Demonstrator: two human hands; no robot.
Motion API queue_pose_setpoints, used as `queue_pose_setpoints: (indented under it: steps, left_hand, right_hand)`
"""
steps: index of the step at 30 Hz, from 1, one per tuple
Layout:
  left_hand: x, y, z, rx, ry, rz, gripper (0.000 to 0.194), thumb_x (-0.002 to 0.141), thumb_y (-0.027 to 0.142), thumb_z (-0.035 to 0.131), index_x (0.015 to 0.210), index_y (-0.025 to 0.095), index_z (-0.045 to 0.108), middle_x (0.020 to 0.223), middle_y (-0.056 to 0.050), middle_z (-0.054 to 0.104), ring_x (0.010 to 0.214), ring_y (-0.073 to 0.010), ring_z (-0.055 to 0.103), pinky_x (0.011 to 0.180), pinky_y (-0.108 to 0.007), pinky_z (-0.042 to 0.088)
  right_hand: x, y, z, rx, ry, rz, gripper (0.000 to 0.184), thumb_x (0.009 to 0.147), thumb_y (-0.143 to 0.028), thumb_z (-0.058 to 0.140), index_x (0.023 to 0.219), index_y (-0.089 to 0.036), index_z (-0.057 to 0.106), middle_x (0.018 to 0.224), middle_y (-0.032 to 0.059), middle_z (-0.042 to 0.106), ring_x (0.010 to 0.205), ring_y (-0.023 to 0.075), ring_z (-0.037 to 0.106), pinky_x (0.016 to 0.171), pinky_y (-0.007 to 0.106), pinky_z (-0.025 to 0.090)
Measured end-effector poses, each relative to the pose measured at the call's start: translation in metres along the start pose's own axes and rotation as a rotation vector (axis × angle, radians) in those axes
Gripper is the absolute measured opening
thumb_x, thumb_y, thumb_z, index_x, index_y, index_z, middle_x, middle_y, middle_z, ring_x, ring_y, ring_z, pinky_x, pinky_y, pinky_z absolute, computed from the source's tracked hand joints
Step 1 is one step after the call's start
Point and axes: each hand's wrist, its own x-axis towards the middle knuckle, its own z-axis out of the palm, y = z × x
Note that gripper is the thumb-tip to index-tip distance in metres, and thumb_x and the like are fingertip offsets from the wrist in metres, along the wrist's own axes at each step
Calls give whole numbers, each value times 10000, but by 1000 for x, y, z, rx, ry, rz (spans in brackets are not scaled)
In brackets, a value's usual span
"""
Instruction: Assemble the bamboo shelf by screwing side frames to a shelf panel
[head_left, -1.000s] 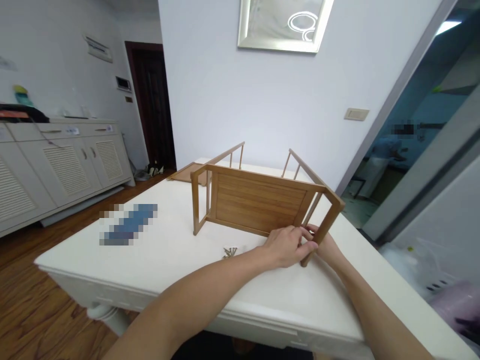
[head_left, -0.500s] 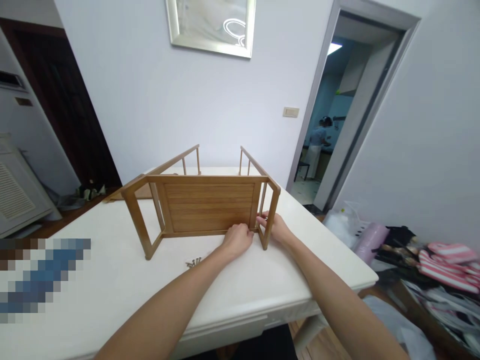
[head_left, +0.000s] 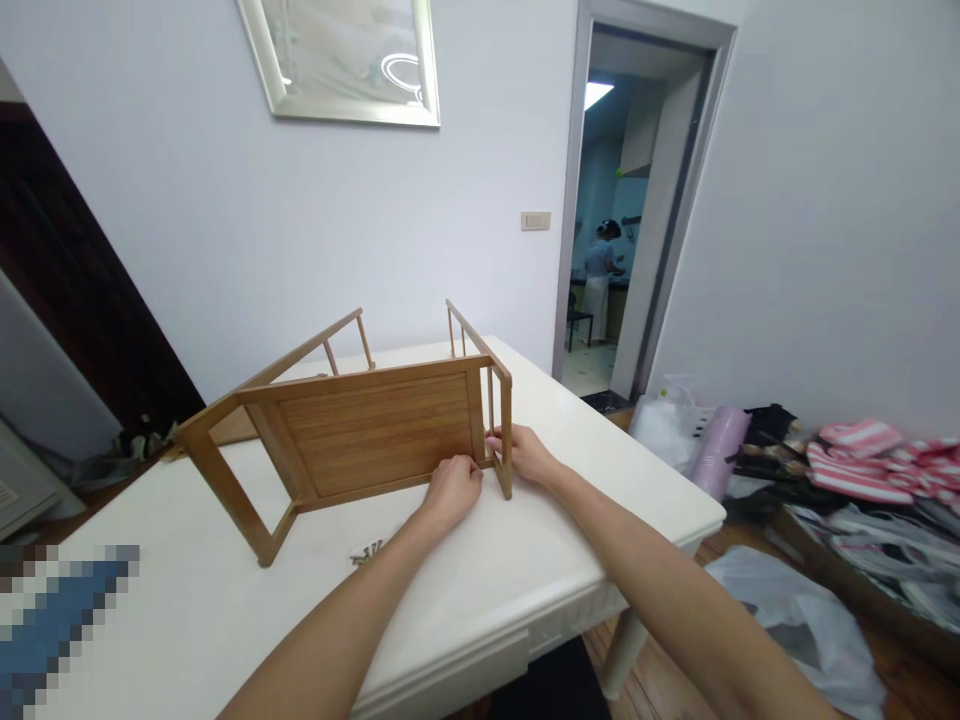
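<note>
A brown wooden shelf frame [head_left: 382, 430] lies on its side on the white table [head_left: 195, 600], its slatted panel upright and facing me. At the panel's lower right corner, my left hand [head_left: 454, 490] is closed with its fingers curled on the bottom edge. My right hand [head_left: 529, 455] reaches in from the right, its fingers pinched together at the joint between the panel and the right side frame. The side frame's post partly covers those fingertips, so what they hold cannot be made out. Several small screws [head_left: 365, 553] lie left of my left forearm.
Another wooden piece [head_left: 232, 428] lies behind the shelf's left end. A blurred-out blue patch [head_left: 60, 620] covers the table's left front. Right of the table are plastic bags [head_left: 795, 620], a purple roll [head_left: 720, 450] and striped cloth [head_left: 862, 465]. A person [head_left: 600, 265] stands beyond the doorway.
My view has turned to the right, so the scene sits further left. The shelf appears more slanted in view. Both hands stay at the same corner.
</note>
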Motion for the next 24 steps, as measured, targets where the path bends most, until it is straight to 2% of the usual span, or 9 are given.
queue_pose_setpoints:
  steps: [3, 5, 8, 11, 14, 16, 19, 24]
  left_hand:
    - [0, 0, 2, -71, 33, 5, 191, 830, 199, 547, 804, 169, 734, 915, -158, 748, 916, -301, 688, 824, -355, 462]
    - [0, 2, 4, -199, 63, -21, 127, 791, 181, 599, 739, 168, 714, 870, -158, 739, 899, -299, 688, 837, -355, 466]
    - [-1, 8, 8, -618, -4, -207, 89, 775, 158, 622, 695, 158, 659, 738, -113, 697, 678, -233, 680, 730, -331, 504]
    - [-2, 19, 12, -963, -138, -362, 86, 831, 149, 553, 777, 133, 618, 713, -89, 667, 510, -169, 622, 616, -322, 527]
    - [-4, 28, 14, -1344, -188, -455, 99, 876, 133, 491, 856, 107, 584, 753, -117, 664, 631, -192, 681, 675, -343, 563]
    - [-5, 32, 13, -1596, -176, -553, 140, 918, 200, 467, 892, 101, 562, 780, -136, 658, 710, -227, 703, 703, -384, 579]
    - [-5, 36, 13, -1761, -118, -643, 255, 962, 334, 420, 937, 107, 534, 834, -159, 655, 752, -259, 704, 694, -430, 590]
    - [-4, 38, 15, -1860, 1, -699, 291, 976, 383, 390, 956, 119, 512, 866, -164, 643, 748, -253, 692, 646, -415, 599]
  right_hand:
    - [0, -2, 1, -13, 18, -17, 286, 889, -385, 520, 752, -165, 640, 681, 15, 612, 673, 152, 534, 632, 249, 414]
    - [1, -4, 1, -18, 38, -27, 285, 897, -381, 512, 748, -171, 632, 668, 7, 593, 661, 147, 526, 634, 250, 409]
    - [3, -7, 2, -9, 84, -32, 271, 905, -378, 512, 765, -177, 628, 681, 6, 586, 660, 147, 526, 637, 254, 410]
    - [4, -9, 3, -2, 121, -30, 256, 904, -369, 528, 761, -180, 625, 715, 13, 601, 681, 150, 538, 644, 257, 416]
    - [5, -10, 3, -7, 145, -22, 252, 900, -352, 547, 729, -182, 623, 735, 15, 608, 692, 148, 547, 662, 259, 420]
    - [5, -12, 3, -19, 154, -23, 237, 900, -330, 551, 736, -181, 637, 741, 15, 606, 698, 147, 549, 667, 258, 420]
    - [5, -15, 2, -49, 143, -39, 198, 899, -284, 555, 780, -175, 671, 741, 14, 595, 701, 145, 548, 666, 255, 419]
    - [5, -18, 3, -72, 124, -76, 195, 912, -264, 546, 883, -177, 718, 744, 14, 602, 697, 136, 545, 677, 248, 424]
